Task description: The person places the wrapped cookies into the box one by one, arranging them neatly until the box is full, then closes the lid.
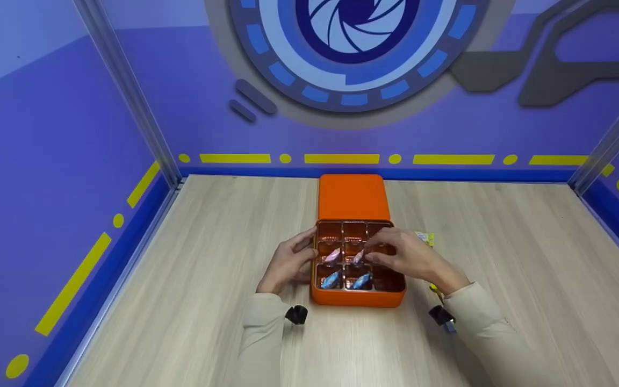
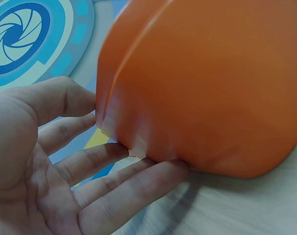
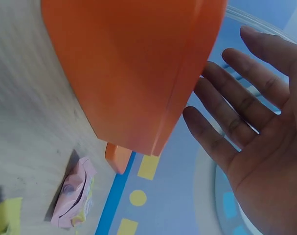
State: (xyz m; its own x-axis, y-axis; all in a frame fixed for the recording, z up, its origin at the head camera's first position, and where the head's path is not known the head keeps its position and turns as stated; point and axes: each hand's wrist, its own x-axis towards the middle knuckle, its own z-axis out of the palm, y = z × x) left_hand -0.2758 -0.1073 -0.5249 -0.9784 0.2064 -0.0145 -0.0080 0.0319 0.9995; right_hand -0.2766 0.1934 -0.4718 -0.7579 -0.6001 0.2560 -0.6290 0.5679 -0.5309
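Observation:
An orange box (image 1: 358,299) holds a clear divided insert, its lid (image 1: 351,196) laid back behind it. Two small pink wrapped pieces (image 1: 332,255) lie in the middle row, left and centre. Below them, two blue wrapped pieces (image 1: 331,279) fill the left and centre of the front row. My left hand (image 1: 288,260) rests against the box's left side, fingertips touching the wall in the left wrist view. Over the box's right part is my right hand (image 1: 406,255), fingertips near the centre pink piece. Its fingers look extended and hold nothing in the right wrist view.
On the table right of the box, beyond my right hand, lies a yellow packet (image 1: 426,238). Another yellow item (image 1: 436,291) shows by my right wrist. The right wrist view has a pink packet (image 3: 76,195) on the table. Patterned panels stand behind and on both sides.

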